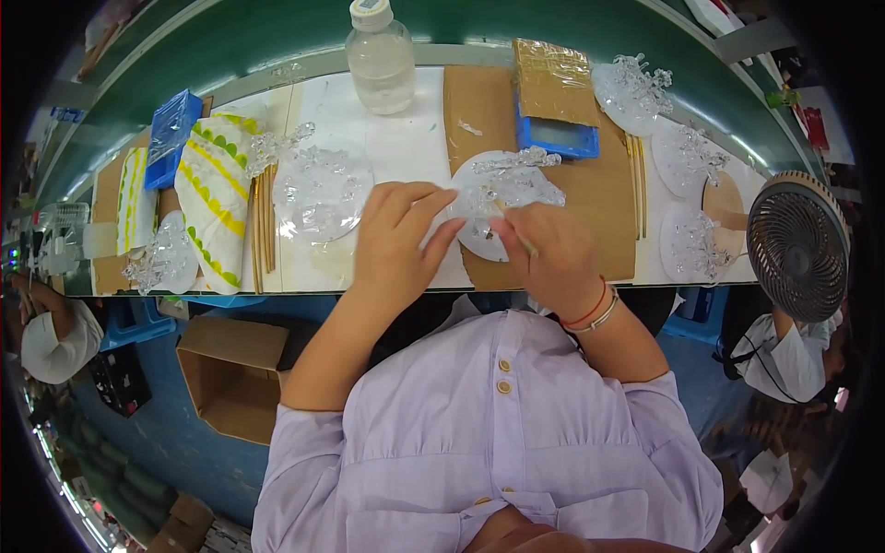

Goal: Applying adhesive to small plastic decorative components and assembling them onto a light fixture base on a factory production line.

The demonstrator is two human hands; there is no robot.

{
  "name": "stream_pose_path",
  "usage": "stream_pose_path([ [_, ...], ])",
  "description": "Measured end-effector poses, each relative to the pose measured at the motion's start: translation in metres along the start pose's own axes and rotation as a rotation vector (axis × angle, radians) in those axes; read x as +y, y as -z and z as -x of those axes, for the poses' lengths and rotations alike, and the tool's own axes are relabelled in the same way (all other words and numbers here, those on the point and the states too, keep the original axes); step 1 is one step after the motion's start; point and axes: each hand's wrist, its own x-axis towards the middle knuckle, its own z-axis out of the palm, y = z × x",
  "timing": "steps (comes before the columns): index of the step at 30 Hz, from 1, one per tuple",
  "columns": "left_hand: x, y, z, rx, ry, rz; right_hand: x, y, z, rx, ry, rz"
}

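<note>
My left hand (403, 238) is by the left rim of a round, clear plastic disc (481, 241), its thumb and forefinger apart. Whether a small clear piece lies between those fingers cannot be made out. Over the right side of the same disc, my right hand (551, 251) is closed around a thin, light-coloured stick (499, 204), pinched and slanting down toward the disc. Glassy clear plastic pieces (516, 161) lie in a cluster on the disc's far part. Another disc with clear pieces (323, 189) rests to the left of my left hand.
A clear bottle (380, 64) stands at the back. Beyond my right hand is a blue tray (564, 136) under cardboard (556, 81). More piled discs (636, 97) and a fan (798, 244) are at right; a patterned cloth (217, 194) and thin brown rods (264, 221) at left.
</note>
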Motion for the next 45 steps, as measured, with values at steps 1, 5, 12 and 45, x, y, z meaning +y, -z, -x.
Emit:
stream_pose_path([
  [1,0.000,-0.010,-0.002,-0.007,-0.002,0.004,0.001,0.001,-0.004,-0.011,-0.036,0.017],
  [5,0.000,-0.035,-0.007,-0.027,0.086,0.083,0.008,0.005,-0.009,0.082,-0.039,0.040],
  [12,-0.002,-0.042,-0.010,-0.081,0.096,0.097,0.015,0.018,-0.005,0.056,-0.105,0.057],
  [45,-0.004,-0.044,-0.007,-0.123,0.183,0.131,0.021,0.051,0.048,-0.004,-0.050,-0.243],
])
